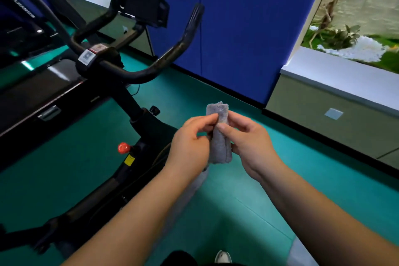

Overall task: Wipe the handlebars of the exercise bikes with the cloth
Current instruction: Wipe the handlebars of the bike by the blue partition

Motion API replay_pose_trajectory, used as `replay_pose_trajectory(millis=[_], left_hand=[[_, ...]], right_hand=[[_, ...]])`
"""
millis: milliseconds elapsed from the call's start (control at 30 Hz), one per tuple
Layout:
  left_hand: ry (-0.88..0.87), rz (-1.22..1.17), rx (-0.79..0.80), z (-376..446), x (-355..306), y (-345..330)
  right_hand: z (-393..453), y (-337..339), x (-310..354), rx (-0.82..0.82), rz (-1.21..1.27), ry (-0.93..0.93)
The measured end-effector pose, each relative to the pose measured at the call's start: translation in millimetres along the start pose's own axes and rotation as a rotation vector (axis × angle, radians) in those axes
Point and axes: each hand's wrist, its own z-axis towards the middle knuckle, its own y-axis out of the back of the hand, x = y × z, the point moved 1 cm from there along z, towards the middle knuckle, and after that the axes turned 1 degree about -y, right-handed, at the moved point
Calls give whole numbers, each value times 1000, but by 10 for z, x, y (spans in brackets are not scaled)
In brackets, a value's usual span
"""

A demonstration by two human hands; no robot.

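Both hands at centre frame hold a grey folded terry cloth [220, 134] upright. Left hand [190, 144] pinches its left edge; right hand [250, 142] pinches its right edge, thumb across the front. Black curved exercise-bike handlebars [172, 54] stand up-left, apart from the cloth, above a teal floor [237, 211].

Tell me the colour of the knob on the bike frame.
Red-orange knob, seen in the head view.

Light: we see a bright, evenly lit room, daylight entering through the windows [354, 17] at right and top left | Glare: pale sheen on the green floor [248, 207] and glossy treadmill deck [54, 80] | Shadows: soft, faint | Distortion: we note wide-angle bending of wall lines | Sharpness: slightly soft overall, smeared towards the edges
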Motion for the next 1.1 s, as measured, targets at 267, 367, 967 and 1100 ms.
replay_pose_trajectory(millis=[267, 367, 967, 1100], left_hand=[[-180, 439, -118, 540, -105, 683], [-219, 498, -156, 804, -84, 1024], [-439, 671, 135, 2367, 674, 2278], [-471, 639, 167, 2541, 728, 2205]], right_hand=[[361, -204, 219, -3, -178, 118], [532, -398, 279, -10, -199, 159], [1714, -1694, 399, -328, -851, 511], [1716, -1706, 276, -393, -849, 565]])
